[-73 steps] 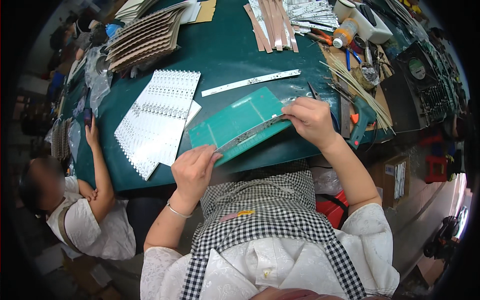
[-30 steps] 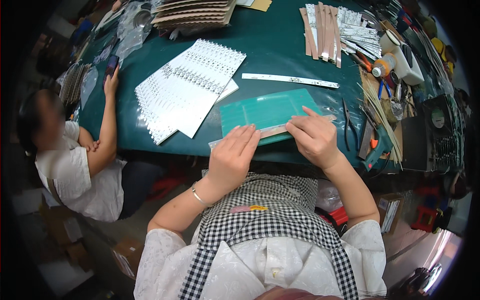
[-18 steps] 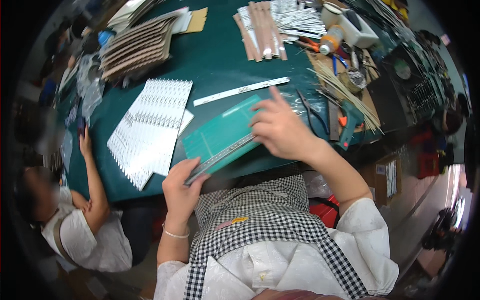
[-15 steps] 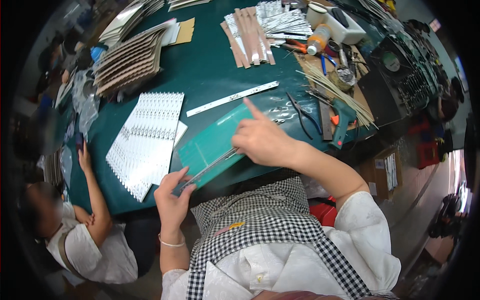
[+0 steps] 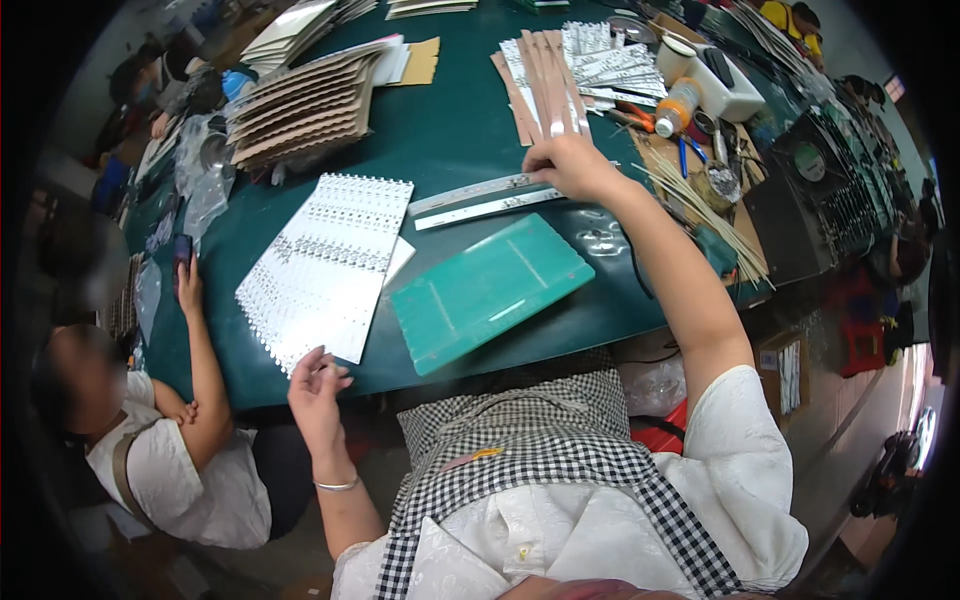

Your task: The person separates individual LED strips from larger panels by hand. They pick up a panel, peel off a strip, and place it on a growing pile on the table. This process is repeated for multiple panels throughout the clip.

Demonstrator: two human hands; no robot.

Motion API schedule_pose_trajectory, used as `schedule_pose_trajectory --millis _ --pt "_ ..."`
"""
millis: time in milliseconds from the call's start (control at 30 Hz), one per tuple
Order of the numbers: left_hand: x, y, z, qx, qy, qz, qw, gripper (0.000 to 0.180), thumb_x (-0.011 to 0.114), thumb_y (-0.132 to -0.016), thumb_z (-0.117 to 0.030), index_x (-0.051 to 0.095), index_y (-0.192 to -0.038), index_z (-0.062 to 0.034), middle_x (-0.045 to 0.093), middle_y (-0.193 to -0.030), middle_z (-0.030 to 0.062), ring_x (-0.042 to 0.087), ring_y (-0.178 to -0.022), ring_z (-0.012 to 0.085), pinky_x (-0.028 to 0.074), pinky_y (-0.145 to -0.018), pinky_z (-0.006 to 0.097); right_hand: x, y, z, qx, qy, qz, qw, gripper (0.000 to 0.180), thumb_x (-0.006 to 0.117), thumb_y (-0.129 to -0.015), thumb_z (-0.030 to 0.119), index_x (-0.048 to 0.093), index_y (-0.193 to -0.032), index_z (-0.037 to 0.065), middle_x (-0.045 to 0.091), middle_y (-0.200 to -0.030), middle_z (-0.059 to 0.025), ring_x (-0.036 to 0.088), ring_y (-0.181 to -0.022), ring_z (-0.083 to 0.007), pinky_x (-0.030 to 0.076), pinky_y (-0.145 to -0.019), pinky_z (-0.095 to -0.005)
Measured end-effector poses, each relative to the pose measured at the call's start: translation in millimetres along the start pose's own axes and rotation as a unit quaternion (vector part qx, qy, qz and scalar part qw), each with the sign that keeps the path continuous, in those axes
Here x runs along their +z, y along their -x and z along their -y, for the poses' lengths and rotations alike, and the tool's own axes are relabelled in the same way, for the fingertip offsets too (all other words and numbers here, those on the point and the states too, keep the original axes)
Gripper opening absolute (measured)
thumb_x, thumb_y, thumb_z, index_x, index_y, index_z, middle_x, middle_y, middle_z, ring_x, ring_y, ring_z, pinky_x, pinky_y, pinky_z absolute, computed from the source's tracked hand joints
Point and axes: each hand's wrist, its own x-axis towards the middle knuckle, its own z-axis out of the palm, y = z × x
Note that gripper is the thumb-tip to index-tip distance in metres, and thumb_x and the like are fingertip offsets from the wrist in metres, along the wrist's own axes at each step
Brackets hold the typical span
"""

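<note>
My right hand is closed on one end of a thin pale printed strip, at the far side of a flat green board. A second white strip lies alongside, just nearer than the held one. The green board rests on the table close to my apron, with nothing on top of it. My left hand is empty, its fingers loosely bent and apart, at the near edge of a fanned stack of white printed sheets with notched edges.
Brown corrugated pieces stand stacked at the far left. Tan and white strips are piled at the far middle. On the right are an orange-capped bottle, thin sticks and a glue gun. Another person sits at left, holding a phone.
The strip has left the green board's near edge and moved away from me in my right hand, beside the white strip. My left hand has let go and drawn back left.
</note>
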Motion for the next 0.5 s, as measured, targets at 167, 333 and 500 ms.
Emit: schedule_pose_trajectory --millis 167,333,500 --pt "25.7 21.9 -0.6 -0.009 0.072 0.001 0.997 0.062 0.061 -0.084 0.004 0.031 -0.138 0.0047 0.039 -0.132 0.0147 0.052 -0.112 0.0206 0.044 -0.092 0.029 27.3 -27.5 -31.1 0.014 0.076 0.064 0.995 0.015 0.071 -0.073 0.009 0.07 -0.087 0.006 0.068 -0.081 -0.0144 0.065 -0.082 -0.031 0.05 -0.074 -0.0384" --pt "16.5 29.1 -1.6 -0.038 0.107 -0.025 0.993 0.071 0.061 -0.083 0.003 0.023 -0.143 0.0035 0.03 -0.142 0.0158 0.04 -0.125 0.0226 0.041 -0.096 0.03 47.3 -52.3 8.0 -0.052 0.146 0.036 0.987 0.017 0.066 -0.078 0.009 0.07 -0.094 0.006 0.067 -0.101 -0.0138 0.062 -0.096 -0.0319 0.049 -0.084 -0.0404" --pt "11.2 32.4 -10.6 -0.078 0.221 -0.05 0.971 0.078 0.061 -0.083 0.005 0.013 -0.146 0.0035 0.019 -0.149 0.0179 0.038 -0.129 0.0276 0.038 -0.101 0.033 92.7 -110.5 68.0 -0.083 -0.019 0.043 0.995 0.024 0.062 -0.084 0.017 0.068 -0.105 0.006 0.065 -0.109 -0.0166 0.061 -0.101 -0.033 0.048 -0.089 -0.0401"
